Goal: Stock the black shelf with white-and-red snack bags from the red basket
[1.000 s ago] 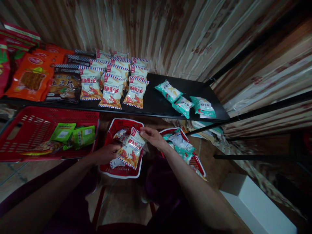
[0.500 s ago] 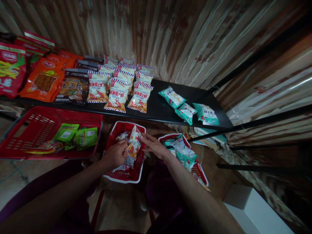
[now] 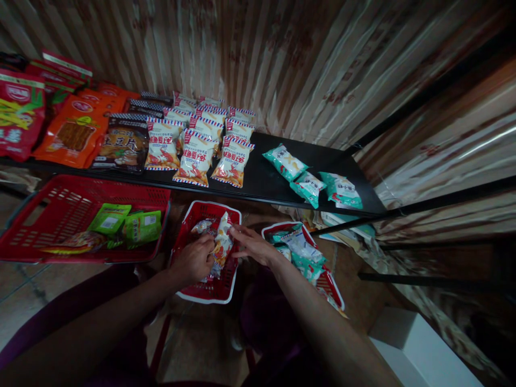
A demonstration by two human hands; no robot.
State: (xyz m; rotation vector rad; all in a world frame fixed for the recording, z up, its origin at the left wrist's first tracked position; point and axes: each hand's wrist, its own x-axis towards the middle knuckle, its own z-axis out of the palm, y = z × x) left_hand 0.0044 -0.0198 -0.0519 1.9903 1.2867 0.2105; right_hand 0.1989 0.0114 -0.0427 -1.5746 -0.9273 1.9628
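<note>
A white and orange snack bag [image 3: 223, 241] stands tilted on its edge above the small red basket [image 3: 231, 293] with the white rim. My left hand [image 3: 196, 259] is closed at the bag's left side, its fingers curled and partly hidden. On the other side, my right hand [image 3: 253, 244] has its fingers stretched out and apart, the fingertips at the bag's right edge. More shiny packets lie in the basket beneath, partly covered by my left hand. Matching snack bags [image 3: 192, 158] stand in rows on the black shelf [image 3: 262, 188] just beyond.
Teal snack bags [image 3: 284, 162] lie on the shelf's right part. Orange bags [image 3: 72, 131] and dark bags [image 3: 123, 145] fill its left. A larger red basket [image 3: 48, 215] holds green packets [image 3: 142, 228]. Another basket [image 3: 334, 287] contains teal bags. A white box [image 3: 419, 344] sits lower right.
The snack bag has turned more edge-on between my hands and sits slightly lower. My left hand has shifted a little to the right; the right hand's fingers have spread more.
</note>
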